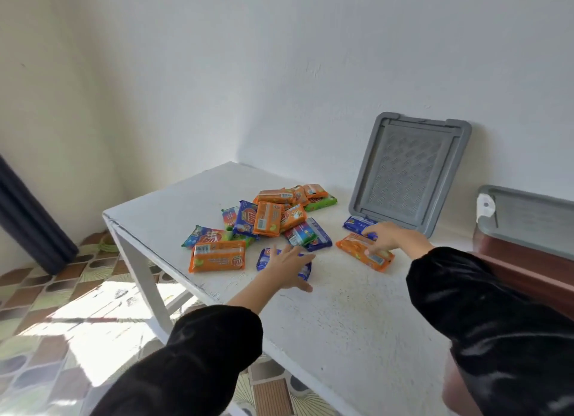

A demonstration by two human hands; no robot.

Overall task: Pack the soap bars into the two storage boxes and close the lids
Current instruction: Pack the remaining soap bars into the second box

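Several wrapped soap bars, orange, blue and green, lie in a loose pile [279, 216] on the white table [341, 316]. My left hand [287, 268] lies flat with spread fingers on a blue bar [264, 258] near the front of the pile. My right hand [388, 237] reaches over an orange bar [357, 248], its fingertips curling down onto it; another blue bar [357, 224] lies just behind. A grey lid [407, 173] leans upright against the wall. A brown storage box [525, 238] with a grey lid on it stands at the right edge, partly cut off.
A second brown box edge [528, 279] shows behind my right sleeve. The table's left and front edges drop to a patterned tile floor [62, 307]. A dark curtain [28, 223] hangs at the left. White walls close the corner behind.
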